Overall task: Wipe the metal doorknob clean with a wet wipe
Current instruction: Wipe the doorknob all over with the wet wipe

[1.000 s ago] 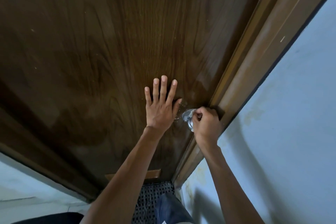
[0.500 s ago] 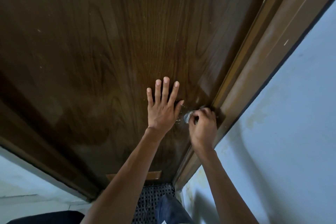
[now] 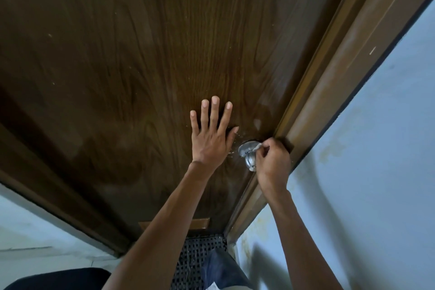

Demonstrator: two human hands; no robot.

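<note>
A shiny metal doorknob (image 3: 249, 157) sticks out of the dark wooden door (image 3: 141, 66) near its right edge. My right hand (image 3: 273, 162) is closed around a small grey wet wipe (image 3: 257, 146), pressing it against the knob's right side and base; most of the wipe is hidden in my fist. Just left of the knob, my left hand (image 3: 211, 136) lies flat on the door with its fingers spread, holding nothing.
A brown door frame (image 3: 334, 77) runs along the door's right edge, with a pale blue wall (image 3: 376, 172) beside it. At the door's foot lies a dark woven mat (image 3: 197, 259), and my jeans-clad leg (image 3: 221, 271) is over it.
My right hand has shifted to the right side of the knob, so more of the metal shows than half a second ago. My left hand stays flat on the door.
</note>
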